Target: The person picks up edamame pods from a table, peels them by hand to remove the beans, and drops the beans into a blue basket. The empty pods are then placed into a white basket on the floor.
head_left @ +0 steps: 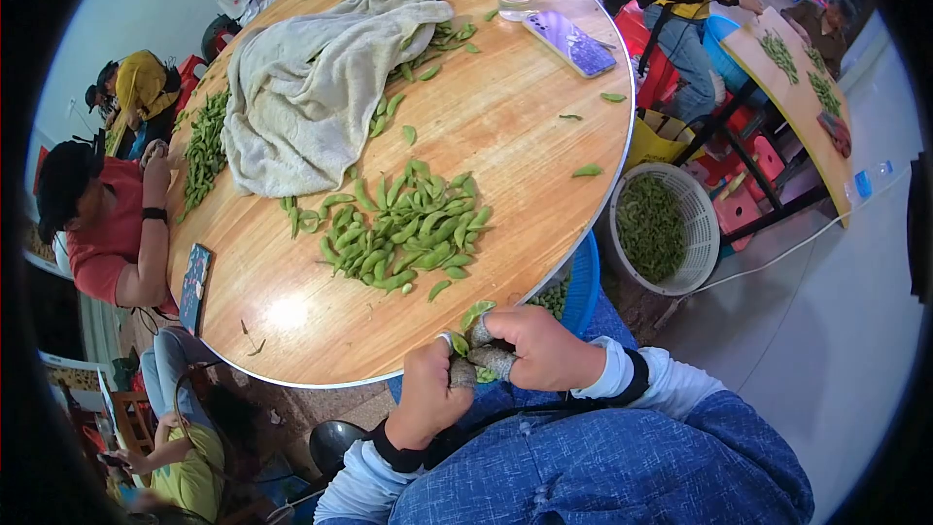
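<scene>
Round wooden table [535, 165], green pod [475, 314] between left grip [430, 387] and right grip [552, 346], both pinching it

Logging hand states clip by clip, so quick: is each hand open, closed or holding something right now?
Left hand: closed, gripping an edamame pod.
Right hand: closed, fingers on edamame too; whether it is the same pod cannot be told.

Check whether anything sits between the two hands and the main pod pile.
Nothing visible blocks the way: bare tabletop separates the left hand and right hand from the pod pile, with a stray pod by its near edge. The towel lies beyond.
</scene>
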Demonstrator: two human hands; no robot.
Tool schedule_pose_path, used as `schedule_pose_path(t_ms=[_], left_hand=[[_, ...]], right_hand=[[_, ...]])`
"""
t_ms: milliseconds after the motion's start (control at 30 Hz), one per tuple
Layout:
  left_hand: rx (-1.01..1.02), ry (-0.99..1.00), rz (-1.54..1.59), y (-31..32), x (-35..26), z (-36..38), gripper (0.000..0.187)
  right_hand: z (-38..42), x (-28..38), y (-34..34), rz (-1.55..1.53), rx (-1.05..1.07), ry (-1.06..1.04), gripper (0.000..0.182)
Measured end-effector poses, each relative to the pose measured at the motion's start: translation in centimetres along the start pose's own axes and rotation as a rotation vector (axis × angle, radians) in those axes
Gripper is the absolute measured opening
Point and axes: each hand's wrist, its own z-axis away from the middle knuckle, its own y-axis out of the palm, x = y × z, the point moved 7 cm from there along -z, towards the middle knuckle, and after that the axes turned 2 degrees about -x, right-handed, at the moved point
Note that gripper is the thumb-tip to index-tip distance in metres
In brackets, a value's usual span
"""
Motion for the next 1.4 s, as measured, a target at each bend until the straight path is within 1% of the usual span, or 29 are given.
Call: schedule_pose_path(t_ms=[67,100,167,200,267,300,333,400,433,500,533,567,600,633,767,867,933,1033,1067,1133,1167,1267,1333,1367,1400], left_hand=[[-0.003,0.029,-0.01,-0.2,-0.3,-0.2,0.013],[-0.004,0.04,-0.014,-0.3,-0.5,-0.3,0.014],[-0.071,0.101,-0.014,-1.1,-1.3,-0.6,0.017],[-0.105,0.135,-0.015,-1.6,-1.7,-0.7,0.018],[-0.131,0.041,-0.023,-2.7,-1.2,-0.9,0.02],[-0.143,-0.005,-0.027,-3.3,-0.7,-1.0,0.021],[-0.177,0.011,-0.106,-3.9,-0.5,-1.2,0.021],[-0.245,0.043,-0.264,-4.8,0.2,-1.6,0.022],[-0.265,0.09,-0.35,-5.1,-0.1,-2.1,0.024],[-0.251,0.114,-0.513,-5.0,-0.1,-3.1,0.026],[-0.245,0.128,-0.596,-4.9,-0.1,-3.4,0.027],[-0.241,0.143,-0.618,-4.9,0.0,-3.7,0.028],[-0.236,0.156,-0.641,-4.8,0.3,-3.9,0.029],[-0.23,0.168,-0.666,-4.8,0.3,-4.0,0.029],[-0.205,0.141,-0.69,-4.5,0.2,-3.8,0.029],[-0.18,0.137,-0.676,-3.9,0.7,-3.2,0.028],[-0.157,0.146,-0.673,-3.4,0.3,-2.6,0.027],[-0.01,0.128,-0.607,-2.6,0.8,-1.2,0.024],[-0.016,0.172,-0.547,-2.4,0.0,-0.7,0.023],[-0.025,0.258,-0.422,-2.0,-2.2,0.5,0.021],[0.045,0.274,-0.453,-1.8,-2.3,0.9,0.024],[-0.011,0.397,-0.357,-2.8,-3.8,0.9,0.022],[-0.15,0.314,-0.346,-4.1,-3.2,0.1,0.02],[-0.218,0.272,-0.342,-4.8,-2.9,-0.3,0.019],[-0.251,0.283,-0.375,-5.4,-3.0,-0.9,0.019]], right_hand=[[0.0,0.2,-0.2,0.037,-0.034,0.006,0.014],[0.0,0.4,-0.8,0.036,-0.087,-0.005,0.014],[0.0,0.7,-2.8,0.035,-0.191,-0.032,0.012],[0.1,0.5,-4.3,0.076,-0.254,-0.001,0.011],[0.7,-0.4,-7.9,0.16,-0.362,0.049,0.01],[1.2,-0.7,-9.7,0.282,-0.442,0.073,0.011],[1.7,-0.6,-11.3,0.419,-0.533,0.049,0.013],[2.4,-0.5,-12.6,0.509,-0.618,0.045,0.015],[2.2,-0.1,-12.0,0.522,-0.573,-0.008,0.015],[1.6,1.3,-9.3,0.544,-0.483,-0.114,0.015],[1.1,1.3,-7.4,0.565,-0.381,-0.141,0.015],[0.6,1.5,-5.5,0.56,-0.313,-0.208,0.014],[0.2,1.4,-3.7,0.554,-0.239,-0.226,0.014],[-0.3,2.0,-2.4,0.555,-0.236,-0.314,0.015],[-2.2,1.5,0.6,0.708,-0.186,-0.333,0.016],[-3.6,1.3,1.2,0.794,-0.08,-0.282,0.012],[-3.9,1.3,1.2,0.817,-0.063,-0.291,0.011],[-3.8,1.1,1.2,0.821,-0.032,-0.303,0.01],[-3.6,0.9,1.0,0.816,-0.019,-0.308,0.009],[-2.6,1.0,-0.2,0.816,-0.007,-0.323,0.007],[-2.0,1.0,-1.0,0.816,0.0,-0.329,0.006],[-0.4,0.3,-4.9,0.948,-0.089,-0.257,0.007],[0.7,0.1,-8.2,0.979,-0.267,-0.186,0.01],[1.3,-0.2,-9.6,0.97,-0.324,-0.137,0.01],[2.0,-0.5,-11.0,0.961,-0.381,-0.089,0.01]])
